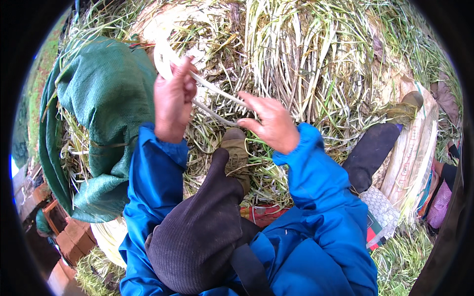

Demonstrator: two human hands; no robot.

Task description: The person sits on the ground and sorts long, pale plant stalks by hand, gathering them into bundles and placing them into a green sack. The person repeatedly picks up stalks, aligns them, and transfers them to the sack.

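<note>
My left hand [174,100] is raised at the upper left, its fingers closed around a few long white plant stalks [211,87]. The stalks run from a pale, overexposed part above that hand down to the right. My right hand [272,120] is at their lower right part, thumb and forefinger apart; whether it touches them is unclear. Beneath both hands lies a layer of loose green and white leafy stalks [296,55]. Beside my left hand is a green woven sack [107,81].
My shoe [237,151] stands among the leaves below the hands. To the right, my other leg [374,151] reaches beside a white woven sack [407,159]. Red bricks [76,236] are stacked at the lower left. Part of another person [446,174] shows at the right edge.
</note>
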